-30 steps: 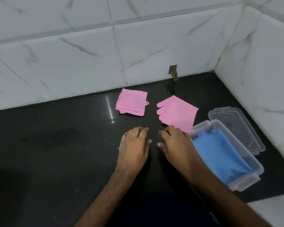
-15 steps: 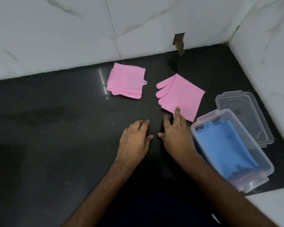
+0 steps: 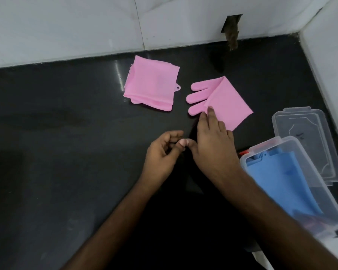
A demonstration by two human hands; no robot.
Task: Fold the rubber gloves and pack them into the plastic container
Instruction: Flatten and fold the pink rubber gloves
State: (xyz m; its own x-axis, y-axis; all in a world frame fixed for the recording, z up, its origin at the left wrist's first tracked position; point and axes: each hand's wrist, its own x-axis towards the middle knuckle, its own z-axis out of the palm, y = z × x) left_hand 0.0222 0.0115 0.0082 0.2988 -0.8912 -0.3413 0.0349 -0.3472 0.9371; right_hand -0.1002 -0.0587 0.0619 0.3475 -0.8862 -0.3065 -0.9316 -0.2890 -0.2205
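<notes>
Pink glove (image 3: 222,100) lies diagonally, fingers pointing left, right hand (image 3: 213,141) touching.

1 head-worn wide-angle view looks forward and steeply down onto the dark tabletop (image 3: 47,152), close above both forearms, facing the tiled wall corner (image 3: 299,34).
</notes>
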